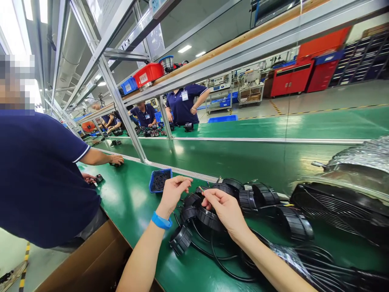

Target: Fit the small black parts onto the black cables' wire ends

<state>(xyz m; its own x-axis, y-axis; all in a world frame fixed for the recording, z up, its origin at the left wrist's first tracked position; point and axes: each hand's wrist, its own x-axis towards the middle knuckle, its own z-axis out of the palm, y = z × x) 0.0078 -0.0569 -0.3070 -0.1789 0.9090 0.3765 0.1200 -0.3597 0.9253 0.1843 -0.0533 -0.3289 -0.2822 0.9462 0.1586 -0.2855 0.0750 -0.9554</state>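
Observation:
My left hand [175, 194], with a blue band on its wrist, is raised beside the blue bin [151, 183] of small black parts. Its thumb and index finger are pinched together; anything between them is too small to make out. To its right, my right hand [221, 207] pinches the end of a thin wire [201, 189] above a cluster of black ribbed round housings [209, 219]. Black cables run out from these housings across the green bench [136, 202]. One separate black housing [180, 239] lies below my left hand.
A coworker in a navy shirt [39, 174] handles parts at the left. An open cardboard box [88, 259] stands below the bench edge. Bundled cables [322, 263] and a plastic-wrapped black grille [328, 207] lie at right. A metal frame post [121, 109] rises ahead.

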